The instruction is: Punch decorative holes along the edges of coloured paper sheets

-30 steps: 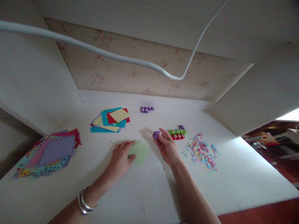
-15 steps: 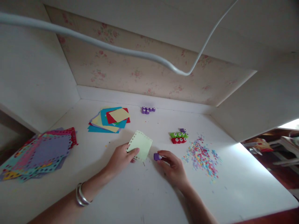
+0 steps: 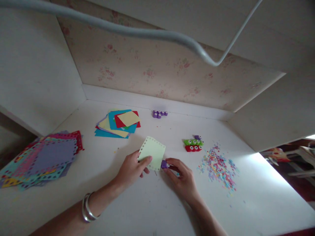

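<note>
My left hand (image 3: 134, 167) pinches a pale green sheet of paper (image 3: 153, 151) by its lower left side, thumb on top. Punched holes run along several of the sheet's edges. Between the thumb and fingers of my right hand (image 3: 180, 173) is a small purple craft punch (image 3: 164, 164), placed at the sheet's lower right edge. Whether the paper's edge sits inside the punch's slot I cannot tell. Right of that hand lies a scatter of tiny coloured paper bits (image 3: 219, 167).
Hole-edged coloured sheets (image 3: 54, 154) are piled at the left. Uncut coloured papers (image 3: 128, 118) lie behind my left hand. Purple punches (image 3: 159, 114) stand near the back wall; green punches (image 3: 194, 142) and red punches (image 3: 193, 148) are grouped at the right. A white cable (image 3: 147, 32) crosses above.
The purple punch has come up against the sheet's lower right edge, where a gap was before. The whole view has shifted slightly.
</note>
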`<state>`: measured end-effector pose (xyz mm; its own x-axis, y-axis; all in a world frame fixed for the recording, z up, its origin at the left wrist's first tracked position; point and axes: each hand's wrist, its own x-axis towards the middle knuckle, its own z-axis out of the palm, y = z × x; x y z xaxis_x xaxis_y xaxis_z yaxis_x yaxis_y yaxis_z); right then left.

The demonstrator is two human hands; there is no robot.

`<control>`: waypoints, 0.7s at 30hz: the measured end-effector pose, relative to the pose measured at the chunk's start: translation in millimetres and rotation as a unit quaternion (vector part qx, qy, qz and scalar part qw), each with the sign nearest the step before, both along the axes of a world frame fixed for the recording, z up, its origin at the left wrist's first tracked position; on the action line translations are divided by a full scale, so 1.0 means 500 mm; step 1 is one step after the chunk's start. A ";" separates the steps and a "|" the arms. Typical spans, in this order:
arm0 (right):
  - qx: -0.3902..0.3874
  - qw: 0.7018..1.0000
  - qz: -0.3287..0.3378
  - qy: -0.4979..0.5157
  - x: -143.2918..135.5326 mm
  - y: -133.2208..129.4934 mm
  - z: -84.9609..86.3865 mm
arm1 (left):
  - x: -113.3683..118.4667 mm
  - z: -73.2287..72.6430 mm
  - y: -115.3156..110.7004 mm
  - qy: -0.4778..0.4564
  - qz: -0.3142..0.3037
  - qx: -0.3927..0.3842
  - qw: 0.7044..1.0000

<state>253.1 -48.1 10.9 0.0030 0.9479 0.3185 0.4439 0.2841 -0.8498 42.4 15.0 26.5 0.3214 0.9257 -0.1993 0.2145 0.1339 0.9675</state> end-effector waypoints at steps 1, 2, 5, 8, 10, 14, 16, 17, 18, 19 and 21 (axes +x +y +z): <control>0.001 1.000 0.000 -0.002 0.000 -0.001 0.000 | 0.000 0.000 0.000 0.003 -0.001 0.003 1.000; 0.002 1.000 0.000 -0.004 0.000 -0.001 -0.001 | 0.000 0.001 -0.001 0.006 -0.003 0.007 1.000; 0.008 1.000 -0.003 -0.007 -0.001 -0.002 -0.002 | 0.000 0.004 -0.001 0.017 -0.005 0.013 1.000; 0.016 1.000 -0.007 -0.009 -0.002 -0.001 -0.001 | -0.001 0.004 -0.001 0.028 -0.006 0.017 0.999; 0.021 0.999 -0.004 -0.025 -0.001 -0.001 0.000 | -0.001 0.003 -0.001 0.031 -0.010 0.021 0.999; 0.051 0.994 0.014 -0.093 0.004 -0.002 0.003 | 0.001 -0.001 -0.005 0.067 -0.009 0.050 0.996; 0.057 0.990 0.041 -0.122 0.006 -0.002 0.004 | 0.002 -0.002 -0.007 0.088 -0.013 0.071 0.994; 0.057 0.988 0.055 -0.133 0.006 -0.002 0.004 | 0.003 -0.003 -0.008 0.097 -0.017 0.081 0.992; 0.055 0.986 0.067 -0.141 0.006 -0.001 0.004 | 0.004 -0.004 -0.009 0.110 -0.022 0.094 0.989; 0.054 0.985 0.075 -0.147 0.006 -0.001 0.005 | 0.006 -0.005 -0.010 0.128 -0.026 0.111 0.985; 0.055 0.983 0.080 -0.153 0.005 -0.002 0.006 | 0.009 -0.009 -0.013 0.173 -0.033 0.157 0.972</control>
<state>255.8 -48.9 14.0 -0.2556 0.8881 0.3821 0.6166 0.4541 -0.6431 46.8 8.7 22.2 0.3460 0.9381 -0.0180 0.5330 -0.1808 0.8266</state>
